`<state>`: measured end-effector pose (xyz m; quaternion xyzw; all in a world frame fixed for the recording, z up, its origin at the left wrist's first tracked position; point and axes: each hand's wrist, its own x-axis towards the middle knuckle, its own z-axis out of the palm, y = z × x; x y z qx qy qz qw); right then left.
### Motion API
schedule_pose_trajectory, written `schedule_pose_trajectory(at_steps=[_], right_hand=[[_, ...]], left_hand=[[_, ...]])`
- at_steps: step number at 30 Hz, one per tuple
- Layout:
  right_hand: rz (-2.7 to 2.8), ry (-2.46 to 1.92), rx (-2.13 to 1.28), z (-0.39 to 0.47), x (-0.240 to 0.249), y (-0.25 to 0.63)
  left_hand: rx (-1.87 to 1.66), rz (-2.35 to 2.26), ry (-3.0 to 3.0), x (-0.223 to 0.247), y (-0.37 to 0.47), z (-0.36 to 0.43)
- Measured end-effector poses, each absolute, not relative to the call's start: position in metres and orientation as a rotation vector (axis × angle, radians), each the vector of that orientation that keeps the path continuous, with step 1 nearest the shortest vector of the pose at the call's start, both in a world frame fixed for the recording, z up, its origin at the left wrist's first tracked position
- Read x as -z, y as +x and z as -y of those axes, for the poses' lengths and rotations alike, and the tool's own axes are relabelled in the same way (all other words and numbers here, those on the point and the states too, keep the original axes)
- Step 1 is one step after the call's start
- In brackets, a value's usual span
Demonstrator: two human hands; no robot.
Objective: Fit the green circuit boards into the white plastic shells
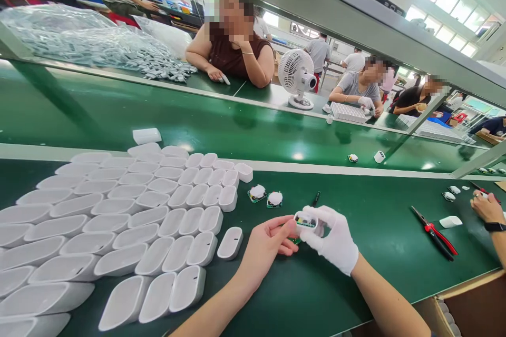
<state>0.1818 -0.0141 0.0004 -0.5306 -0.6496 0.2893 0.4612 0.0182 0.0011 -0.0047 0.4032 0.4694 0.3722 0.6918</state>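
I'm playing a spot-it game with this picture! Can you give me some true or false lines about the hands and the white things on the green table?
1. The right hand wears a white glove. True.
2. The left hand wears a glove too. False: it is bare.
3. Both hands hold one small white housing. True.
4. The white shells lie to the right of the hands. False: they are on the left.
5. The red-handled pliers are in the right hand. False: they lie on the green table.

Two round circuit boards (257,192), one red-handled pliers (435,233), one desk fan (297,77), dozens of white housings (158,216)
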Motion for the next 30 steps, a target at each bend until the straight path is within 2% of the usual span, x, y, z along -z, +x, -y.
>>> schedule_pose_trajectory(at_steps=[4,7,10,16,21,25,30], right_hand=[[1.493,-1.528,-0.540,-0.039,0.002,0.211],[1.437,-1.629,-0.448,-0.098,0.009,0.242],[1.372,-1.723,-0.394,-0.145,0.020,0.258],[1.315,-1.853,-0.312,-0.190,0.037,0.257],[1.154,-2.002,-0.166,-0.196,0.038,0.287],[1.108,-2.055,-0.152,-0.192,0.039,0.311],[1.112,-1.962,-0.180,-0.184,0.038,0.310]], left_hand=[[-0.870,-1.385,1.581,-0.010,0.012,0.002],[-0.663,-1.745,2.004,-0.024,-0.006,0.000],[-0.274,-1.776,2.101,-0.032,-0.032,-0.006],[0.094,-1.775,2.044,-0.033,-0.058,-0.016],[-0.128,-1.856,2.170,-0.034,-0.042,-0.015],[-0.410,-1.656,2.155,-0.019,-0.022,-0.011],[-0.409,-1.479,2.194,-0.001,-0.009,-0.010]])
